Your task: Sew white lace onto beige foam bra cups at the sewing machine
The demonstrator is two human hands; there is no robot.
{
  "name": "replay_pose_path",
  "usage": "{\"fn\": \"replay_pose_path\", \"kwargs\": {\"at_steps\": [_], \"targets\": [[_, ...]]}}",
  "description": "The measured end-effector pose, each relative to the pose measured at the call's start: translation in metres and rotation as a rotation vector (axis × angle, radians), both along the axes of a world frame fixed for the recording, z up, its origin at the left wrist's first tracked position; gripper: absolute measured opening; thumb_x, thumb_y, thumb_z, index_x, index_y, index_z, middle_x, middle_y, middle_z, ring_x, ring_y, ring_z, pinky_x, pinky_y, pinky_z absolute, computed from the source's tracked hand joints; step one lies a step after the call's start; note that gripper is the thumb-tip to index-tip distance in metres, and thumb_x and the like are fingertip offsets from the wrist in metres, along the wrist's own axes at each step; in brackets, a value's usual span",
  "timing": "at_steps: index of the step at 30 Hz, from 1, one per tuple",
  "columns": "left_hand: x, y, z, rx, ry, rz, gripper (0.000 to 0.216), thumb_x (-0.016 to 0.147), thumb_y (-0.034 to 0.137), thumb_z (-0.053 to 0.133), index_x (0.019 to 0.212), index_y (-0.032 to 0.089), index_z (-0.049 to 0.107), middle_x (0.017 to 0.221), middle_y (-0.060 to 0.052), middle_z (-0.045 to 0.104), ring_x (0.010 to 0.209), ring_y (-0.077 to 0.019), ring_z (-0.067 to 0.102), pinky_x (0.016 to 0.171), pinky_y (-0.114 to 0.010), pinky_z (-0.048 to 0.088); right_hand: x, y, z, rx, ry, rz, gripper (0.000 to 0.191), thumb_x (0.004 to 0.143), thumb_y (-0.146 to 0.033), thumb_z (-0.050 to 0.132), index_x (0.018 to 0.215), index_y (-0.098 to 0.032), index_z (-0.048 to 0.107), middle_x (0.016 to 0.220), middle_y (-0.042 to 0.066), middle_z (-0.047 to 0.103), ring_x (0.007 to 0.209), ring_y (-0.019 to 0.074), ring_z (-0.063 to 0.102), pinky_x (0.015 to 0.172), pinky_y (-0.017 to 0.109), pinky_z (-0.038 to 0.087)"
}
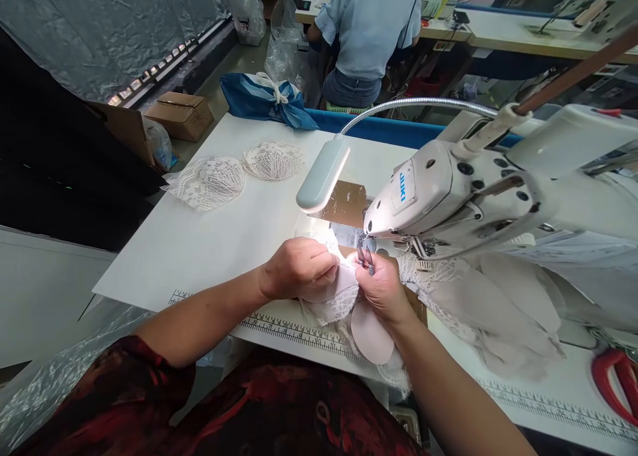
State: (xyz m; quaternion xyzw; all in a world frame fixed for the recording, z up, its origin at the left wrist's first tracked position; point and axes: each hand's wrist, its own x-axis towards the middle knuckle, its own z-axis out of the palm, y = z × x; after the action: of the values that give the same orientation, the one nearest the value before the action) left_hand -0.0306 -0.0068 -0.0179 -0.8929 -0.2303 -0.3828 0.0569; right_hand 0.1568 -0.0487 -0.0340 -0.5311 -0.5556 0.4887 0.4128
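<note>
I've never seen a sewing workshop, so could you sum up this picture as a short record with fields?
Place: sewing machine on white table
Left hand: grips lace-edged pad
Right hand: pinches the same pad, holds small snips
Light: lamp over the hands
Nearby: lace pieces, red scissors, pile of pale pieces
Behind: person in blue shirt, back turned

Blue "JUKI" on the sewing machine head [448, 190]; ruler markings, numbers unreadable, along the table edge [294, 330]

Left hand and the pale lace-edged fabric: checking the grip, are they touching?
Touching. The head view shows the left hand closed on the pale lace-edged fabric, fingers pinching it with no gap between them.
</note>
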Motion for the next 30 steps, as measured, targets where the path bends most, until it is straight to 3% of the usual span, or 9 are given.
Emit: {"fn": "replay_pose_path", "kwargs": {"at_steps": [6,10,13,15,17,19,23,26,30], "targets": [[-0.001,-0.002,0.004,0.059,0.005,-0.032,0.023,0.087,0.015,0.051,0.066,0.020,0.058,0.051,0.003,0.052,0.049,-0.0115,0.044,0.050,-0.027,0.036,0.002,0.000,0.002,0.070,-0.073,0.001,0.020,0.084,-0.032,0.051,0.067,-0.020,0.049,0.064,-0.004,0.041,0.059,0.0108,0.038,0.056,0.025,0.032],[-0.001,0.002,0.004,-0.205,-0.025,-0.069,0.011,0.087,0.027,0.057,0.088,0.018,0.063,0.072,-0.002,0.064,0.068,-0.0145,0.057,0.064,-0.028,0.047,0.002,0.000,0.001,0.044,-0.034,0.024,0.022,0.085,-0.034,0.051,0.069,-0.020,0.048,0.065,-0.004,0.041,0.061,0.0111,0.038,0.057,0.025,0.033],[-0.002,0.010,0.001,-0.474,-0.062,-0.119,0.057,0.076,0.050,0.070,0.118,0.013,0.057,0.118,-0.015,0.061,0.111,-0.0275,0.056,0.095,-0.040,0.047,0.002,-0.002,0.000,0.013,0.021,0.067,0.023,0.085,-0.036,0.053,0.068,-0.020,0.048,0.065,-0.004,0.042,0.060,0.0109,0.038,0.055,0.024,0.033],[-0.002,0.015,-0.002,-0.623,-0.054,-0.171,0.075,0.070,0.054,0.074,0.128,0.014,0.050,0.128,-0.016,0.056,0.121,-0.0311,0.051,0.102,-0.044,0.043,0.001,-0.004,0.002,-0.033,0.063,0.084,0.029,0.087,-0.040,0.051,0.066,-0.021,0.047,0.058,-0.005,0.041,0.054,0.0103,0.036,0.052,0.025,0.031],[-0.003,0.016,-0.004,-0.798,-0.005,-0.195,0.074,0.068,0.050,0.076,0.130,0.018,0.050,0.122,-0.013,0.060,0.114,-0.0289,0.056,0.098,-0.042,0.046,0.000,-0.004,0.005,-0.060,0.082,0.097,0.032,0.089,-0.044,0.049,0.068,-0.020,0.050,0.053,-0.006,0.040,0.050,0.0101,0.035,0.050,0.025,0.030],[-0.004,0.015,-0.004,-0.970,0.020,-0.188,0.065,0.070,0.043,0.076,0.126,0.020,0.053,0.115,-0.008,0.064,0.105,-0.0250,0.061,0.090,-0.037,0.049,-0.001,-0.004,0.009,-0.035,0.044,0.134,0.029,0.086,-0.045,0.055,0.073,-0.019,0.058,0.058,-0.003,0.049,0.054,0.0112,0.043,0.054,0.025,0.035],[-0.007,0.012,0.000,-1.208,-0.050,-0.200,0.030,0.076,0.034,0.068,0.100,0.016,0.064,0.096,-0.004,0.067,0.087,-0.0181,0.061,0.075,-0.027,0.048,0.000,-0.001,0.013,0.048,-0.083,0.131,0.020,0.081,-0.038,0.064,0.077,-0.018,0.065,0.076,0.001,0.063,0.071,0.0151,0.055,0.066,0.027,0.042],[-0.010,0.015,0.005,-1.336,-0.057,-0.231,0.022,0.078,0.035,0.066,0.074,0.013,0.061,0.072,0.000,0.059,0.067,-0.0120,0.054,0.059,-0.022,0.039,0.000,-0.001,0.011,0.060,-0.127,0.039,0.023,0.081,-0.039,0.065,0.072,-0.018,0.063,0.074,0.001,0.063,0.069,0.0153,0.055,0.065,0.027,0.042],[-0.012,0.018,0.008,-1.429,-0.027,-0.244,0.023,0.074,0.032,0.068,0.067,0.013,0.056,0.065,0.004,0.049,0.060,-0.0082,0.044,0.053,-0.019,0.032,0.000,-0.001,0.010,0.100,-0.176,-0.029,0.024,0.082,-0.039,0.062,0.071,-0.018,0.062,0.068,0.000,0.059,0.064,0.0137,0.051,0.063,0.026,0.041]]}}
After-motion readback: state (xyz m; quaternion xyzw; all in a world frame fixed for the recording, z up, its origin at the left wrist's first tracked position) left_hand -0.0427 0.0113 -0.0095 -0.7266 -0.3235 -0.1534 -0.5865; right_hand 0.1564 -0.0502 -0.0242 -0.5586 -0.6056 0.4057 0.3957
